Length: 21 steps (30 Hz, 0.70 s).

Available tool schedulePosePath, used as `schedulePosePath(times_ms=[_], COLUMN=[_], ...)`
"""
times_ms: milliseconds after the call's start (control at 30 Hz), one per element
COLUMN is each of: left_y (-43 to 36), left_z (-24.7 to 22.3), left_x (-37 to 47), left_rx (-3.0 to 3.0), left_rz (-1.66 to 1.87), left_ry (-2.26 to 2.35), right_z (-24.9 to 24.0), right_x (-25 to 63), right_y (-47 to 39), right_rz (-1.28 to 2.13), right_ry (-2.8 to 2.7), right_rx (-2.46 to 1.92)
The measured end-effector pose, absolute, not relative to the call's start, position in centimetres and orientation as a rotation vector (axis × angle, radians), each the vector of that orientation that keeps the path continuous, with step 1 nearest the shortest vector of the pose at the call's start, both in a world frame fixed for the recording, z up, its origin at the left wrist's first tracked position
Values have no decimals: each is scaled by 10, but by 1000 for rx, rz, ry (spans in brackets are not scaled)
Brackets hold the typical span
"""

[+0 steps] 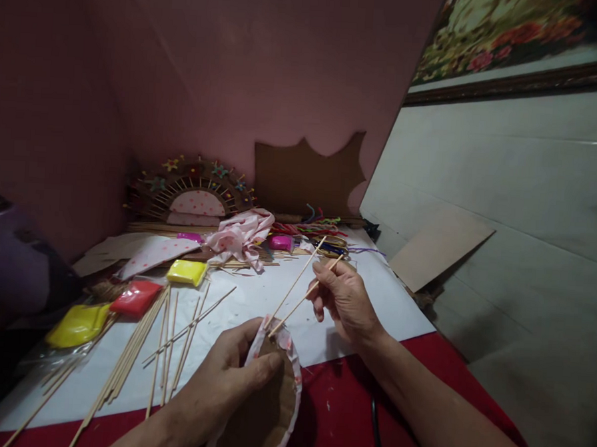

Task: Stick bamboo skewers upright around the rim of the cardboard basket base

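"Cardboard (263,412) sits nearest you; what is it like?"

"Matt brown, with a curved outline. Pale cloth edging (296,383) with pinkish patches puckers around it, and the whole piece is low in front of me, above the red cloth (333,419)."

"And at its far edge?"

"Two thin, straight wooden rods. The first stick (295,283) slants up from the rim; the second stick (297,309) has its lower end just beside it. I can't tell whether either is fixed there."

"Your fingers?"

"My left hand (235,367) is clamped on the cardboard, thumb across the brown face. My right hand (347,296) pinches the second stick near its top, thumb and forefinger together, other fingers curled."

"Your arms?"

"The left forearm comes in low; the right one reaches up from the lower right, hand raised over the white paper (394,308)."

"Farther off?"

"Loose sticks (126,361), a shiny red packet (137,298), crumpled pink fabric (242,234), then a fan-shaped piece (198,203) before the pink wall (197,65)."
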<state>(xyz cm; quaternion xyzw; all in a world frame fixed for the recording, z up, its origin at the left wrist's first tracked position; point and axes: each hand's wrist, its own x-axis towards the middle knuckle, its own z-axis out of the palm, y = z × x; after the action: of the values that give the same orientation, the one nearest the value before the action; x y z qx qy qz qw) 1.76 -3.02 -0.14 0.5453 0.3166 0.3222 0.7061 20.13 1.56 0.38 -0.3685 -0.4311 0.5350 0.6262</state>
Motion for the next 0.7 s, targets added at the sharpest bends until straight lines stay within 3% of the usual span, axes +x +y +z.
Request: schedulePosePath(times_ms=[700], left_y=[-30], left_z=[-6], left_x=[17], left_rx=[1185], left_rz=[700], left_ry=[701], right_z=[-3], right_x=[212], right_y=[21], right_rz=[1375], right_ry=[-1177], right_rx=[-747])
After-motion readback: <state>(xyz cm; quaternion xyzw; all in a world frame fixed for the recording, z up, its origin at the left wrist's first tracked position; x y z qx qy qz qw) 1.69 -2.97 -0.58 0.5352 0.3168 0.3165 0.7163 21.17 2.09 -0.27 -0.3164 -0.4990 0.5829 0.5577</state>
